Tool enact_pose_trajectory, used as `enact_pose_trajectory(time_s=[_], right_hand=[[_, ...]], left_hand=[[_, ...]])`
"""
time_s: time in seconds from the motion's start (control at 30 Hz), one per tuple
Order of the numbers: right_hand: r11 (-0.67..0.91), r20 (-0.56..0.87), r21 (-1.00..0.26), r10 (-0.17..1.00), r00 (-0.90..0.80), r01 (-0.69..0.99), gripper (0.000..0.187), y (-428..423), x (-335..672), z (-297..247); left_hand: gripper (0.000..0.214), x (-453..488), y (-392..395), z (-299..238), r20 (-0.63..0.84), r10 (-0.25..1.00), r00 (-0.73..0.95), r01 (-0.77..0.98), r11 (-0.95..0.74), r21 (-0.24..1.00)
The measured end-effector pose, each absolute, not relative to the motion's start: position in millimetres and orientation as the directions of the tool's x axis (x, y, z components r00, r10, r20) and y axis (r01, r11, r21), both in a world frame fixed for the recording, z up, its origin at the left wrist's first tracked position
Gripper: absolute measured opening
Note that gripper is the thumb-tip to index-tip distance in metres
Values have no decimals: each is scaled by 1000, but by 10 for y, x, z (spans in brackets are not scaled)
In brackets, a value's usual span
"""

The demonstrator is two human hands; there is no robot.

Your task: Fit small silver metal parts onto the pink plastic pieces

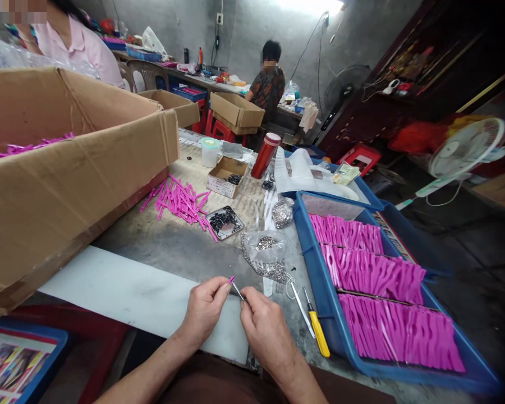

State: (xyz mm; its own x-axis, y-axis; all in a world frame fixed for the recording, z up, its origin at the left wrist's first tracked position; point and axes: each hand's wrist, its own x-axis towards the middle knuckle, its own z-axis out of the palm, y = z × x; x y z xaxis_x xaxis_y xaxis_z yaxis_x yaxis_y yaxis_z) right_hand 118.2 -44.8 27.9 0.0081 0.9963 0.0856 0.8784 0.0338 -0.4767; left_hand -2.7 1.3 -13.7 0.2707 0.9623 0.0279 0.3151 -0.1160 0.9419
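My left hand (pixel 205 310) pinches a small pink plastic piece (pixel 231 279) between thumb and fingers. My right hand (pixel 264 326) is closed on a thin metal pin (pixel 237 292) whose tip meets the pink piece. Both hands hover over the near edge of the worn table (pixel 172 247), just above a white sheet (pixel 122 289). A clear bag of small silver parts (pixel 266 255) lies just beyond my hands. A loose pile of pink sticks (pixel 180 202) lies farther back, beside a small tin of dark parts (pixel 224 222).
A big cardboard box (pixel 59 185) holding pink sticks fills the left. A blue tray (pixel 320 292) with rows of pink pieces sits right; a yellow-handled tool (pixel 317 331) and scissors (pixel 297 297) lie beside it. A red flask (pixel 265 155), a small carton and a fan (pixel 467 148) stand behind. Other people sit farther back.
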Motion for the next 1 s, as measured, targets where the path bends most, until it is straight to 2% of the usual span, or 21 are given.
enact_pose_trajectory(time_s=[0.4, 1.0], right_hand=[[65, 130, -481, 992, -2, 874, 22, -446, 1182, 277], [54, 116, -496, 993, 4, 866, 22, -451, 1186, 267]], left_hand=[[22, -21, 22, -122, 38, 968, 247, 325, -119, 938], [22, -13, 18, -131, 54, 972, 227, 319, -126, 939]])
